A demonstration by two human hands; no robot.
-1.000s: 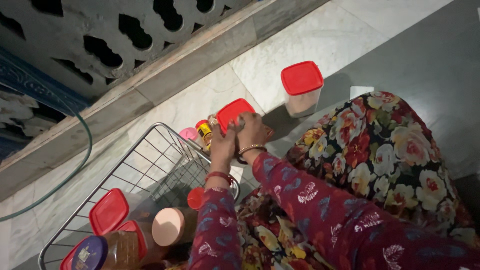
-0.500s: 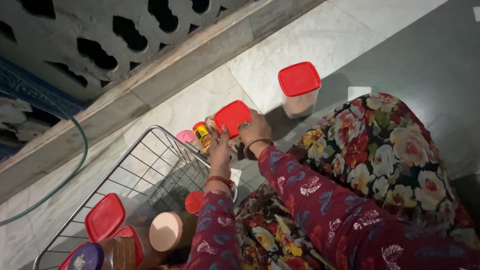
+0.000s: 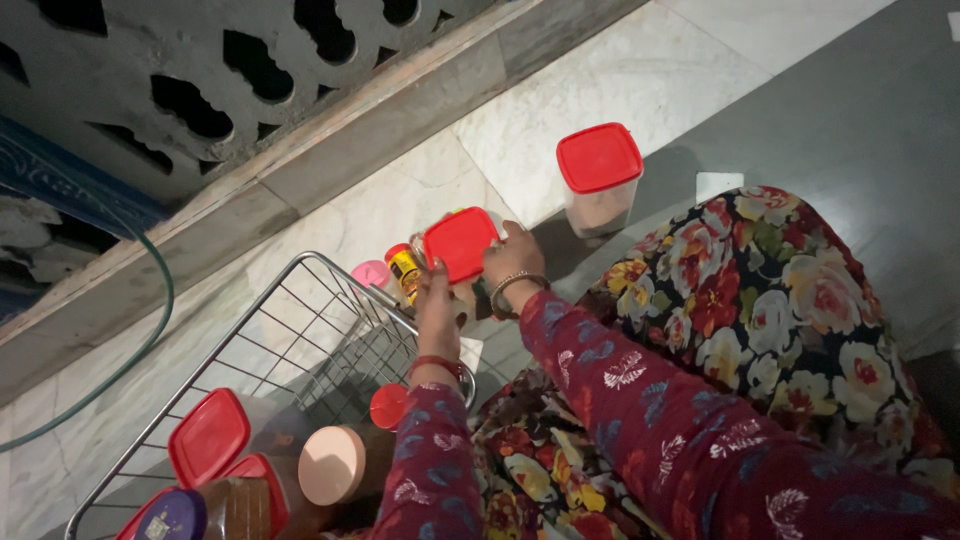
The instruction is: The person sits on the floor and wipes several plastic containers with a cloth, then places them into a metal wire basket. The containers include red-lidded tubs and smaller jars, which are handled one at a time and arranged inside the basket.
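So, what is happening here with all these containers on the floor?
A person sitting on the floor holds a red-lidded container with both hands: the left hand at its near side, the right hand at its right edge. It is just beyond a wire basket, next to a small yellow jar and a pink lid. A second red-lidded container stands apart on the floor. More jars with red, peach and purple lids lie in the basket.
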